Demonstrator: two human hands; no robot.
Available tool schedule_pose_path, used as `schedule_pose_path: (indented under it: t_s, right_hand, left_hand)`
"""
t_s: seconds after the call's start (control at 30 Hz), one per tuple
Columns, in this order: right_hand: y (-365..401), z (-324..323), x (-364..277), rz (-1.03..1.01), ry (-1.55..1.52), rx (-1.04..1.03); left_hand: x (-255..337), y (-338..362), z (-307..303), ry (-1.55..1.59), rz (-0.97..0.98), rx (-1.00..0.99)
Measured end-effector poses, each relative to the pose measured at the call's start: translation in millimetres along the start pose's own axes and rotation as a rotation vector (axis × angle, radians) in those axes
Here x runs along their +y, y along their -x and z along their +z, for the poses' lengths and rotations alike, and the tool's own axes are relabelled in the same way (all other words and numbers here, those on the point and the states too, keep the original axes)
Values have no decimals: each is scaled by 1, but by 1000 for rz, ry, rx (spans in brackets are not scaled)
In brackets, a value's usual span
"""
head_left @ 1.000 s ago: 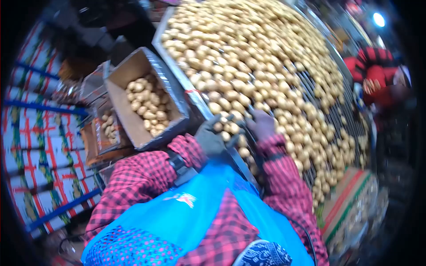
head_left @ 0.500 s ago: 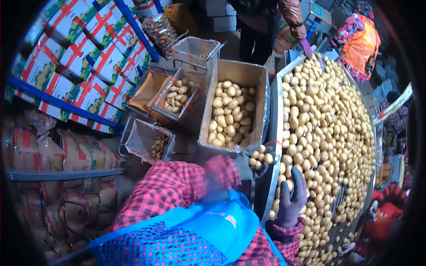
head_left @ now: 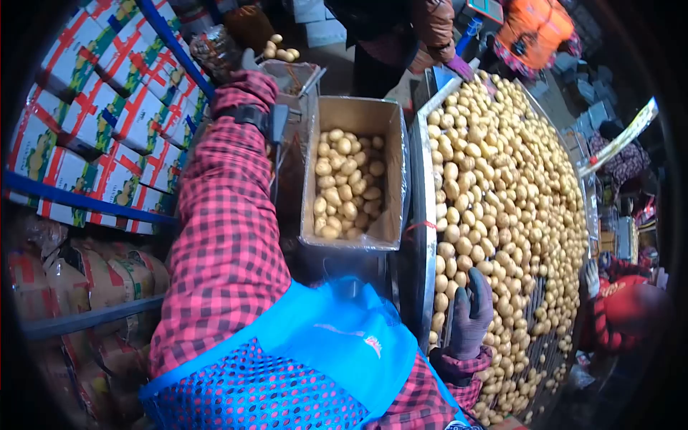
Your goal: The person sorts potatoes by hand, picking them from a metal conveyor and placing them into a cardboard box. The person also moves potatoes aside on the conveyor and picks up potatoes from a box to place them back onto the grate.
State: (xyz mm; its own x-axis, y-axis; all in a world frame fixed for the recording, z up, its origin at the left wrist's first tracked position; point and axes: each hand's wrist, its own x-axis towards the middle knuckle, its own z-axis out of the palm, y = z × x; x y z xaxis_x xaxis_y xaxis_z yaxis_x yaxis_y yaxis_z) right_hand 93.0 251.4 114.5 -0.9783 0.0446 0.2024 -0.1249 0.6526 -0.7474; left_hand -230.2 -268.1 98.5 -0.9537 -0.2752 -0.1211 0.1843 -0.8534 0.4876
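My left hand (head_left: 249, 61), in a dark glove, is stretched out at the upper left, beside a lined bin (head_left: 290, 75). Several small potatoes (head_left: 281, 51) hang in the air just right of it, apart from the glove; its fingers are partly hidden. My right hand (head_left: 470, 317), gloved in grey-purple, rests over the near side of the sorting table (head_left: 428, 247), thumb and fingers apart and holding nothing. Potatoes (head_left: 494, 186) cover much of that table. Between my arms stands a cardboard box (head_left: 395, 168) with larger potatoes (head_left: 346, 179) in it.
Stacked printed cartons (head_left: 115, 107) stand at left behind a blue rail (head_left: 86, 201), with filled bags (head_left: 86, 287) below. Across the table's far end, a person's purple-gloved hand (head_left: 460, 68) touches the potatoes. An orange-vested person (head_left: 534, 32) and a red-clothed person (head_left: 623, 308) are farther right.
My left hand has swung from beside the box to the upper left, and the small potatoes it held have left the glove. My right hand stays over the table; the view has shifted.
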Motion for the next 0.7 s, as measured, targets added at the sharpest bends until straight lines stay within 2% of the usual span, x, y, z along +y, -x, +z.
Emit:
schedule_pose_path:
  t_s: [0.03,0.07,0.1,0.13,0.2,0.23,0.3,0.33,0.37,0.4,0.5,0.53,0.63,0.7]
  right_hand:
    - [4,-5,2,1,5,16]
    - [7,-9,2,69,-18,52]
    - [13,-15,-1,143,-39,84]
    - [20,-23,7,226,15,86]
    - [30,-32,13,285,-36,130]
    - [30,-36,13,298,-56,143]
    - [37,-45,27,379,35,121]
    - [34,-44,27,369,33,102]
    - [32,-45,31,361,34,89]
    - [28,-42,35,339,32,71]
    - [13,-33,45,274,34,-10]
    - [5,-31,45,155,105,-56]
    - [-5,-22,51,137,91,-123]
    - [-10,-24,60,99,76,-166]
  left_hand:
    - [-2,1,8,-185,33,161]
    - [-8,2,13,-191,55,259]
    - [-16,25,14,-364,67,243]
    - [-32,42,7,-370,41,244]
    - [-67,78,-14,-536,-33,-103]
    - [-86,92,-18,-678,-168,-100]
    - [-130,67,-93,-1012,-459,-212]
    - [-158,85,-88,-1383,-380,-253]
    - [-176,85,-108,-1544,-289,-618]
    - [-209,89,-128,-1725,-432,-409]
    - [-292,114,-136,-2258,-483,-435]
    - [-307,119,-133,-2349,-488,-407]
    - [-329,121,-128,-2441,-491,-322]
    - [-325,122,-133,-2475,-417,-271]
